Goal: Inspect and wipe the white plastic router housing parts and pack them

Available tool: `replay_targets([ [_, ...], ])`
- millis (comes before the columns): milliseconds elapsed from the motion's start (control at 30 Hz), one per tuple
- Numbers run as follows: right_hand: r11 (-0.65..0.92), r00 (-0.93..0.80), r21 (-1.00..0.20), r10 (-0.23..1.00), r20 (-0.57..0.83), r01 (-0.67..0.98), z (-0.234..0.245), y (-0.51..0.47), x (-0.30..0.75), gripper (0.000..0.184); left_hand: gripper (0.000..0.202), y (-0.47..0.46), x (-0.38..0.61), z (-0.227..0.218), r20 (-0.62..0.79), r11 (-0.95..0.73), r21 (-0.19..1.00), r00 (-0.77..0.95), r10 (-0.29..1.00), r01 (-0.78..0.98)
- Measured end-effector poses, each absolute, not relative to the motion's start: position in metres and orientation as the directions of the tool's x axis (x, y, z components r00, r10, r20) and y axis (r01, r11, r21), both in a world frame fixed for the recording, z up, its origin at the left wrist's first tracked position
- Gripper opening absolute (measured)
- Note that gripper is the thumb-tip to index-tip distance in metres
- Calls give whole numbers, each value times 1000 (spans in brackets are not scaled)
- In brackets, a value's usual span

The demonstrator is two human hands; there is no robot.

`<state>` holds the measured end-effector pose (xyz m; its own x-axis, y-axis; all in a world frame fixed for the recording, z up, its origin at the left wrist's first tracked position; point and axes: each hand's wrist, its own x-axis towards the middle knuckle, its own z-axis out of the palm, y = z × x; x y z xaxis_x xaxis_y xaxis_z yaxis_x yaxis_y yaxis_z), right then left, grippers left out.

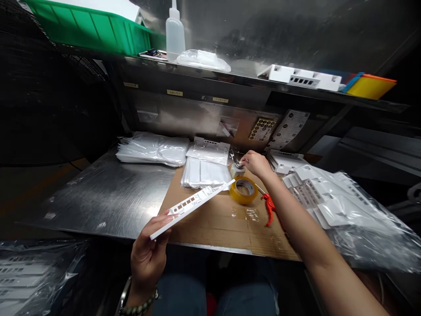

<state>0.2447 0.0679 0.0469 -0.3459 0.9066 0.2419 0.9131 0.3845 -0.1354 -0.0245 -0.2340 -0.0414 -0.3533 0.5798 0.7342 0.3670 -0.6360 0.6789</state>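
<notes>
My left hand (149,254) grips a thin white plastic panel (190,206) by its near end. The panel is tilted, its far end raised toward the tape, and a row of small square cutouts shows along it. Farther back, my right hand (256,163) is closed, fingertips pinched at the metal cap of a small whitish bottle (237,170). Exactly how the fingers meet the cap is partly hidden. In front of that bottle lies a roll of yellow tape (244,190). A red-handled tool (269,208) with a metal shaft rests beside my right forearm.
Brown cardboard (210,224) covers part of the metal bench (131,188). Stacked plastic bags (153,149) and more white panels (208,151) lie at the back. Bagged panels (329,197) fill the right side. Overhead, a shelf carries a green bin (88,28) and a squeeze bottle (175,35).
</notes>
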Motion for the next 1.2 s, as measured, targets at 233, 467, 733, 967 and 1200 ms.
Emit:
replay_targets([
  [233, 340, -241, -268, 908, 342, 901, 50, 50, 249, 20, 38, -233, -8, -41, 750, -641, 662, -354, 559, 388],
  [467, 638, -183, -715, 769, 613, 286, 56, -111, 218, 14, 47, -226, 6, -41, 817, -656, 565, -234, 526, 500],
  [733, 710, -249, -682, 703, 666, 176, 35, -177, 184, 11, 56, -222, 11, -42, 854, -645, 457, -101, 510, 613],
  [967, 722, -192, -654, 691, 697, 224, 35, -171, 190, 10, 47, -221, 17, -45, 863, -644, 466, -152, 482, 606],
  [1200, 698, -102, -673, 709, 698, 246, 37, -164, 194, 8, 43, -219, 18, -47, 891, -667, 415, -128, 436, 619],
])
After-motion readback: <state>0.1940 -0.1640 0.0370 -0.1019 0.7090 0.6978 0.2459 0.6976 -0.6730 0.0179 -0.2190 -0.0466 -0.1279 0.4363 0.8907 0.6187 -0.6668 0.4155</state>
